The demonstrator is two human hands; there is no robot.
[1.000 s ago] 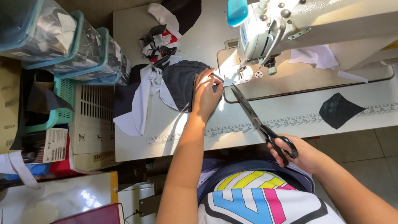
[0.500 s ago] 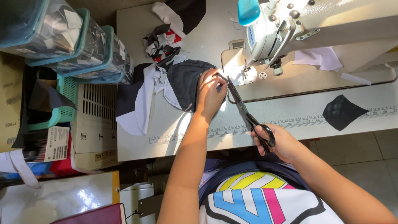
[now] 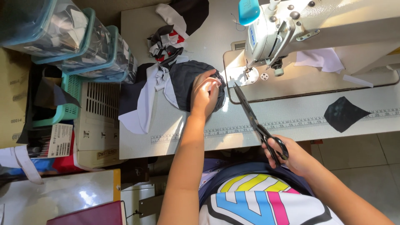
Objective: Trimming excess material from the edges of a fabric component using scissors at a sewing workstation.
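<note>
Right now, reading from the head view:

Left hand: I see it pressed flat on the dark fabric piece, fingers curled narrow and pinching the cloth's edge nearest the needle.

Right hand: I see fingers threaded through the loops of the black scissors; the blades look nearly shut, tips pointing toward the left fingertips, just beside them.

Dark fabric piece: lies on the white table, under the left fingers, with a white strip trailing away from them.

Handling: I judge the cloth light, limp, prone to bunching; best held flat close to the cut edge.

Scissors: stiff, sharp; held by the loops.

Sewing machine: beyond the left fingertips, apart.

Black cut patch: well clear of the right fingers.
</note>
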